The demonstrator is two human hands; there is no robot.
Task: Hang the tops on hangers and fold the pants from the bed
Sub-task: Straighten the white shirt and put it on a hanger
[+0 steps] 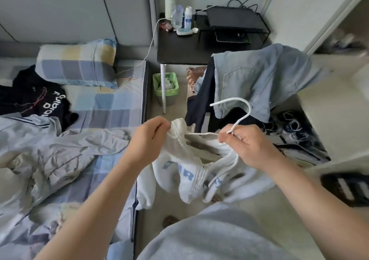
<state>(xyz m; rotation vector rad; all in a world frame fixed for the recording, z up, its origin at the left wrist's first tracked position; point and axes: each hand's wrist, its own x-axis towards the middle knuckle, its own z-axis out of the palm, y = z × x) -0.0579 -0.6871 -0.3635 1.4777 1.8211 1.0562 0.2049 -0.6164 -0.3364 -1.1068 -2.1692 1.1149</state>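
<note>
One bed (111, 108) fills the left, with one crumpled grey garment (65, 152) sprawled across its middle. One pair of pale jeans (259, 76) hangs draped beyond the bed's right edge. One white top (179, 166) with blue letters hangs just beside that edge, above the floor. One black printed top (42, 102) lies against the single pillow (77, 64) at the head end. One white hanger (249, 109) reaches into the white top. The left hand (151, 138) pinches the top's collar, and the right hand (247, 146) pinches the hanger's neck.

Soft, even daylight with only faint shadows; wide-angle bending curves the edges, and the right side smears with blur.
</note>
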